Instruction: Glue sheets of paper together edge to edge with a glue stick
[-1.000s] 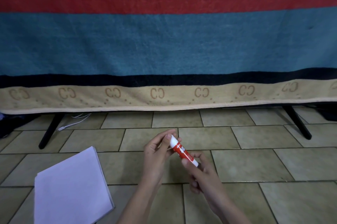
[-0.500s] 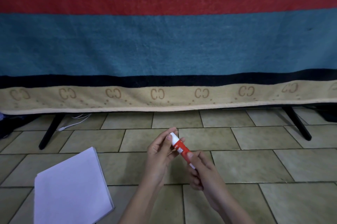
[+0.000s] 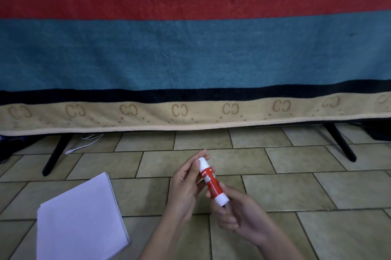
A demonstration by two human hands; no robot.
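A red and white glue stick [image 3: 211, 181] is held tilted above the tiled floor, between both hands. My left hand [image 3: 186, 187] pinches its white cap end with thumb and fingers. My right hand [image 3: 239, 213] grips the white bottom end, fingers curled under it. A stack of white paper sheets [image 3: 80, 219] lies on the floor at the lower left, apart from both hands.
A blue blanket [image 3: 190, 52] with a red stripe and beige border hangs across the back over a frame with black legs [image 3: 55, 154] [image 3: 340, 143]. A white cable [image 3: 84, 143] lies under it at the left. Beige floor tiles [image 3: 296, 187] spread all around.
The glue stick has turned more upright between my hands, and more of its white bottom end shows. The paper stack has not moved.
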